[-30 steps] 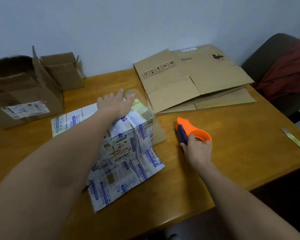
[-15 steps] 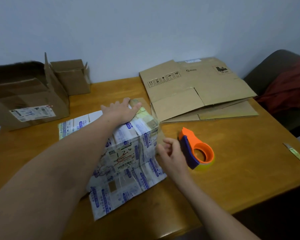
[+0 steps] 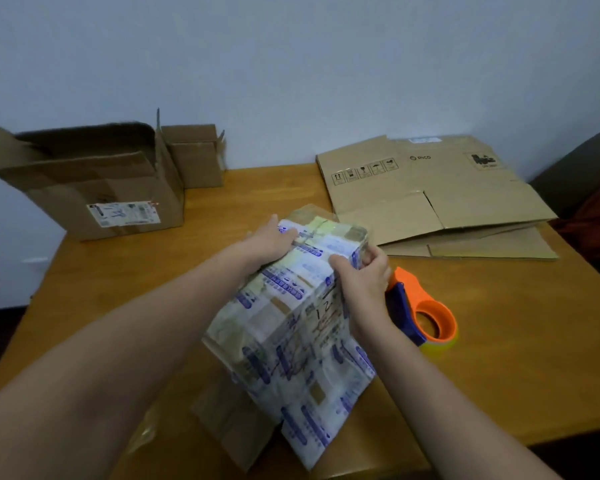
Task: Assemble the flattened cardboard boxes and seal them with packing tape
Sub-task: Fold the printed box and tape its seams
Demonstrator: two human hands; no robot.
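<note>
Cardboard wrapped all over in printed labels and clear tape, the label-covered box (image 3: pixel 291 327) stands tilted at the middle of the wooden table (image 3: pixel 520 358), with its near flaps splayed open toward the camera. The left hand (image 3: pixel 269 240) lies on its far top face, fingers fairly straight and pressing down. The right hand (image 3: pixel 362 280) grips the right top edge, thumb on top and fingers curled round the side. Just beside that hand, the orange tape dispenser (image 3: pixel 430 320) rests on the table, in neither hand. This box looks partly shaped but not yet sealed at the near end. Behind it, the flattened cardboard boxes (image 3: pixel 430 199) lie stacked and unformed, so most of the job seems left. At the far left, a large open box (image 3: pixel 94 188) and a small open box (image 3: pixel 194 157) stand erected with their top flaps up.
</note>
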